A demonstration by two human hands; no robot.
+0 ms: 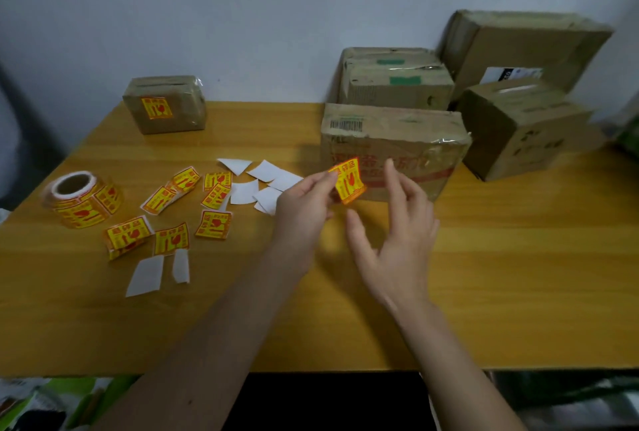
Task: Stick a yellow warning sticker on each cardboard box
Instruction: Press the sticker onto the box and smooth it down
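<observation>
My left hand (304, 202) pinches a yellow warning sticker (348, 180) by its left edge, just in front of a long cardboard box (394, 140) with red print. My right hand (394, 233) hovers open beside the sticker, fingers spread, holding nothing. A small cardboard box (165, 103) at the back left carries a yellow sticker (156, 107) on its front. Three more cardboard boxes stand at the back right: one with green tape (394, 79), a big one (522, 43) against the wall, and a darker one (518, 129).
A sticker roll (81, 199) lies at the table's left. Several loose yellow stickers (214, 195) and white backing papers (266, 185) are scattered across the wooden table (518, 275). The table's front edge runs near the bottom, with clutter below it on the left.
</observation>
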